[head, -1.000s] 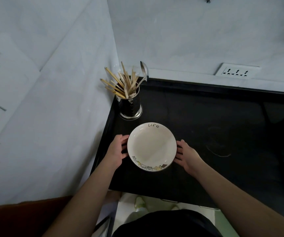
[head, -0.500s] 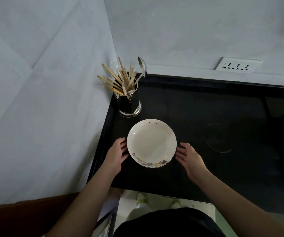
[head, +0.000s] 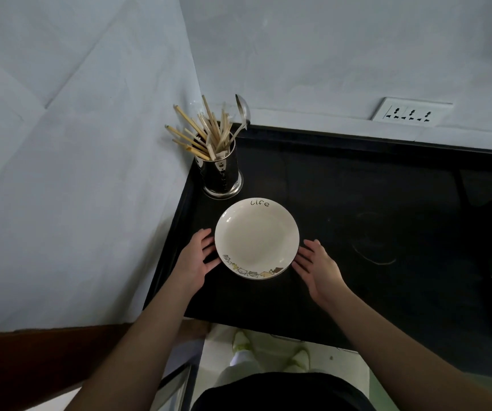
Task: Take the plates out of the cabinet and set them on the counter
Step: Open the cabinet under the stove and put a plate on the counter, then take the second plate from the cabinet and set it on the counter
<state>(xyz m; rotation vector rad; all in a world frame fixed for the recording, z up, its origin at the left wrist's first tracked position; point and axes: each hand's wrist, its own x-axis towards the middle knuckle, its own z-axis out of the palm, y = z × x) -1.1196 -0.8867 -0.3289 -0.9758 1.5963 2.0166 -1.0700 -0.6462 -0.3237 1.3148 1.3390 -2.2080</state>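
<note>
Looking at the plate (head: 257,238), it's flat on the black desk (head: 387,226), just in front of the chopstick holder (head: 222,176). Left hand (head: 196,262) and right hand (head: 319,266) have slid back off the rim since a second ago, each grip relaxed and holding nothing. I'd say this plate's delivered.
</note>
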